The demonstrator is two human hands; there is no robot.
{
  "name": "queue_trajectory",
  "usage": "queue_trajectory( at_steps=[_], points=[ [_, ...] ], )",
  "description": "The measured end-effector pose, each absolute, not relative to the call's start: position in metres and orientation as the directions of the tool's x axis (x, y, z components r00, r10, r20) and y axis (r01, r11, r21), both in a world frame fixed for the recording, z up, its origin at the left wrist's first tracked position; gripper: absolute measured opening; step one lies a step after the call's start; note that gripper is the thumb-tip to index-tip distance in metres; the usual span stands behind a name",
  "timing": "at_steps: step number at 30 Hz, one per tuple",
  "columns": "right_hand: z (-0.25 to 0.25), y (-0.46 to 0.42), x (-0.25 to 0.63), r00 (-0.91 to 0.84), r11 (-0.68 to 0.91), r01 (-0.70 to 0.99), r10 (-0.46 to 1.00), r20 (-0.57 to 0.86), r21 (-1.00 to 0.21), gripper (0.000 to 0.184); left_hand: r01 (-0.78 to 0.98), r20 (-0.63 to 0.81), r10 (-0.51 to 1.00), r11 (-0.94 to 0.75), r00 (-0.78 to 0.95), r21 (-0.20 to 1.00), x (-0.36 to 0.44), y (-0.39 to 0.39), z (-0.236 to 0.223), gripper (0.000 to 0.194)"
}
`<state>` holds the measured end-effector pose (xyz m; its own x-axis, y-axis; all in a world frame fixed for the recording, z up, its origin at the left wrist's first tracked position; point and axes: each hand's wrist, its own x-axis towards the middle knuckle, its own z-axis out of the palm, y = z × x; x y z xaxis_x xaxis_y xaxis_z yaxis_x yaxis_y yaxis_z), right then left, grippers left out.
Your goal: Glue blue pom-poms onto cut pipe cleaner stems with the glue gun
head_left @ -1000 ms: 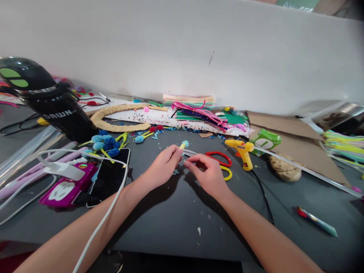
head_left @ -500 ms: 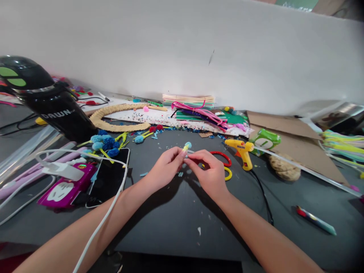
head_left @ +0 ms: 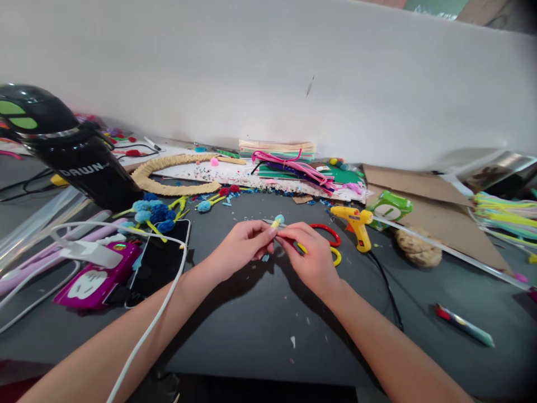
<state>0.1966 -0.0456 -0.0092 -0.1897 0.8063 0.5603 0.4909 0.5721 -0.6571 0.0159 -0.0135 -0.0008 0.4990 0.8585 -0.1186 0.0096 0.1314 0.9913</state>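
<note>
The left grip [head_left: 243, 249] pinches a blue-and-yellow pompom [head_left: 278, 220] between thumb and fingers; its blue tuft stands just beyond the fingertips, with the yellow part beneath it at the thumb's tip. The right grip [head_left: 310, 260] has its fingertips drawn together just beside the left thumb, below the tuft; whether they grasp anything I cannot tell. Both hands are over the table [head_left: 260, 341]. Scissors [head_left: 337, 238] lie partly behind the right grip, with a glue gun [head_left: 359, 229] farther right.
</note>
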Motion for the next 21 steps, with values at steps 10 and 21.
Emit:
queue_trajectory(
  at_steps=[10,21],
  points=[
    [-0.0104,-0.0471,0.1943,-0.096,0.364,0.403,0.929,0.356,-0.84,0.011,0.069,-0.035,0.887,0.004,0.46,0.998,0.0181,-0.0154,-0.001,0.036],
    [-0.0021,-0.0449,0.1946,-0.1,0.154,0.173,0.985,0.138,-0.973,0.02,0.053,0.028,0.866,-0.062,0.5,0.997,0.0157,-0.017,0.0024,0.038]
  ],
)
